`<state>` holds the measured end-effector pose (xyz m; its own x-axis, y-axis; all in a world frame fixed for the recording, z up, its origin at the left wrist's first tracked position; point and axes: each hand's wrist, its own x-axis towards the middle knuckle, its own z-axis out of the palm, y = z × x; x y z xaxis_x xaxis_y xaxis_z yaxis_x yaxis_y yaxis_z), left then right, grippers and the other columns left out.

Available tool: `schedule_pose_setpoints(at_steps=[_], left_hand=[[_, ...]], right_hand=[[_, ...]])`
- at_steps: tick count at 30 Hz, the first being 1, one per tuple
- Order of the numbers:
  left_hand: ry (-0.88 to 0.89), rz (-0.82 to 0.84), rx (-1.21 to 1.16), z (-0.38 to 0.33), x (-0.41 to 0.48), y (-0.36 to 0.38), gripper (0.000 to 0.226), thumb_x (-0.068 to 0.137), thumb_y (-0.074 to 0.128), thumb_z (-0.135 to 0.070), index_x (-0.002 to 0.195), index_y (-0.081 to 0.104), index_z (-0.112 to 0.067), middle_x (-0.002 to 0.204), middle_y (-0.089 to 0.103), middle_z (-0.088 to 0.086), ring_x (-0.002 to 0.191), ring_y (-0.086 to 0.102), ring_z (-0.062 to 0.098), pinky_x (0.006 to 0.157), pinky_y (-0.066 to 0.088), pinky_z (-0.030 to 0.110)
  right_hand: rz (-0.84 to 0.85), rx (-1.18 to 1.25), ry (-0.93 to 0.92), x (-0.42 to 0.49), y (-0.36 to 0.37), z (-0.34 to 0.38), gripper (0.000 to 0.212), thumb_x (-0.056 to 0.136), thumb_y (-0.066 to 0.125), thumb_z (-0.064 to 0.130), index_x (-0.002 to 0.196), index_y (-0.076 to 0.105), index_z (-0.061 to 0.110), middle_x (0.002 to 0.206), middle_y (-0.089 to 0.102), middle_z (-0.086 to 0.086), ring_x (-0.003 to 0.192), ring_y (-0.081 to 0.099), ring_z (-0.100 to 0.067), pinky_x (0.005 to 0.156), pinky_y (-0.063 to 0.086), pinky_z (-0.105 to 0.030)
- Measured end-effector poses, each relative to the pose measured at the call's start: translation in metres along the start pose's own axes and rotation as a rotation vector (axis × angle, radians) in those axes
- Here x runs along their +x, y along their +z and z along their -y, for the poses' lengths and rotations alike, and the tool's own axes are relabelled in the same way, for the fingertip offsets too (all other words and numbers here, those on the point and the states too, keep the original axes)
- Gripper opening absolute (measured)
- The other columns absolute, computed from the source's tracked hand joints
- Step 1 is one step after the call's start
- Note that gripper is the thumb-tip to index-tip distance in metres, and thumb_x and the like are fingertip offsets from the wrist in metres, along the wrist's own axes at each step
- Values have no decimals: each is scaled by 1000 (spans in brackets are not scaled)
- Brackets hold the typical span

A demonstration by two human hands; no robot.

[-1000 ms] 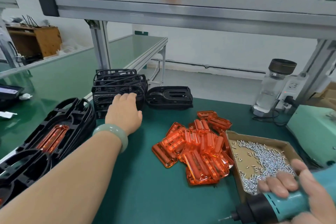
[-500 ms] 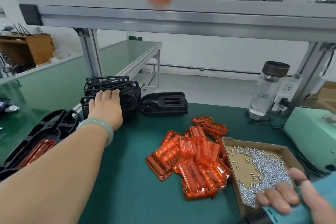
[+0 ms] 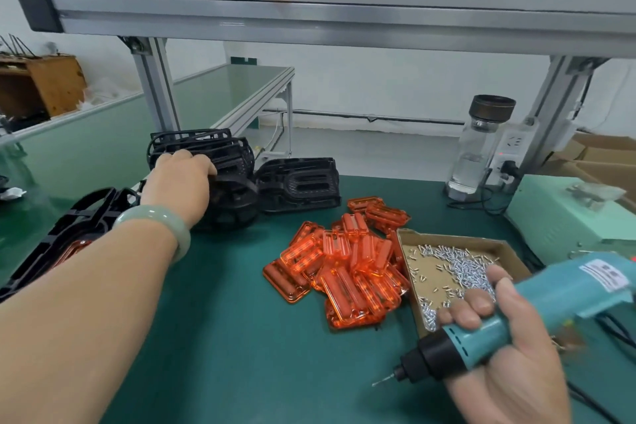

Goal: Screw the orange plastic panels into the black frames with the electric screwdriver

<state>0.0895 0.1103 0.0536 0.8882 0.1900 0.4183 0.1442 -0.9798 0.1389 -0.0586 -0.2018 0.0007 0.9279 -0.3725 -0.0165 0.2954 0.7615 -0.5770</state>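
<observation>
L hand (image 3: 179, 182) reaches to the far left of the green bench (image 3: 223, 337), fingers curled over the front edge of the stack of black plastic frames (image 3: 220, 151), grasping it. A pale green bangle (image 3: 161, 220) sits on that wrist. 1 more single black frame (image 3: 299, 182) lies just right of the stack, apart from the hand.

R hand (image 3: 509, 365), near right, is clenched round the teal electric screwdriver (image 3: 537, 313), bit pointing down-left above the bench, not touching anything. The white label (image 3: 605, 274) on its body has print too blurred to read.

The pile of translucent orange plastic panels (image 3: 347, 265) lies between the 2 hands, touching neither. They overlap, so no exact count; more than 10. Just right of it is the shallow cardboard tray (image 3: 409, 241) of small silver screws (image 3: 471, 272), too many to count, right behind the R hand's fingers.

At far left, black frames with orange panels fitted (image 3: 69, 237) lie under the L forearm.
</observation>
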Motion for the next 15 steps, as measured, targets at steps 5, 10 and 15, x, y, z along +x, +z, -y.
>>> schedule_pose_setpoints(at_steps=[5, 10, 15], left_hand=[[-62, -87, -93, -12, -11, -20, 30, 90, 52, -7, 115, 62, -19, 112, 58, 14, 94, 57, 37, 76, 46, 42], [-56, -83, -231, -27, -33, -39, 25, 88, 55, -15, 111, 62, -22, 105, 67, 5, 99, 59, 32, 81, 48, 40], [61, 64, -315, -43, -71, -46, 24, 83, 69, -23, 108, 66, -21, 100, 71, 1, 97, 62, 22, 87, 44, 30]], right_hand=[[19, 0, 24, -3, 1, 3, 16, 77, 60, 25, 92, 57, 24, 57, 45, 9, 44, 43, -4, 50, 46, -17], [20, -1, 23, -4, 2, 4, 16, 76, 61, 25, 90, 55, 24, 57, 45, 9, 45, 44, -5, 52, 44, -19], [-12, 29, 10, -1, -1, 6, 10, 84, 61, 23, 91, 53, 24, 58, 45, 9, 46, 44, -5, 58, 41, -21]])
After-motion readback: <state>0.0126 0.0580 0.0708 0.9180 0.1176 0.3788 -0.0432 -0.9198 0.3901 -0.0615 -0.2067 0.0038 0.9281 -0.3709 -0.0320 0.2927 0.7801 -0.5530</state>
